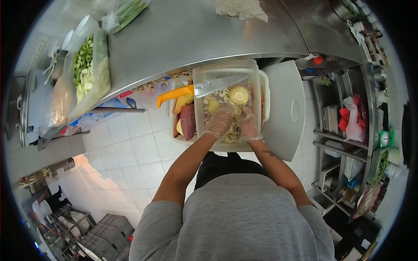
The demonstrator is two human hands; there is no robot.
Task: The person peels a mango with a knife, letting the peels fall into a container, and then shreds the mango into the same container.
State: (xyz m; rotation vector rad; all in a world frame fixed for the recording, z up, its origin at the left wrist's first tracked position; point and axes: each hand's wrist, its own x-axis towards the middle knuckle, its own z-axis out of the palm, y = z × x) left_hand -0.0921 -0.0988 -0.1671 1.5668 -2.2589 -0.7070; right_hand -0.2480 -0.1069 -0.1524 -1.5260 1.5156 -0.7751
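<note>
My left hand (220, 122), in a clear plastic glove, reaches into a translucent tub (201, 69); its fingers are smeared by motion. My right hand (249, 125), gloved the same way, is in the tub's right side, fingers stretched forward. Between and around them lie pale, thin strands (232, 135) like sprouts or shreds. A round, pale cut vegetable piece (239, 95) sits just beyond my fingertips. Across the tub lies a large knife (220, 85) with a yellow handle, blade to the right. Left of the tub, purple-red sweet potatoes (187, 121) fill another container.
A steel counter (187, 39) overhangs the tub's far side. On it stand a container of chopped green vegetables (103, 74) and a pale cloth (242, 8). A grey lid-like panel (283, 108) is right of the tub. Steel shelves (337, 135) stand farther right; grey crates (106, 235) are behind left.
</note>
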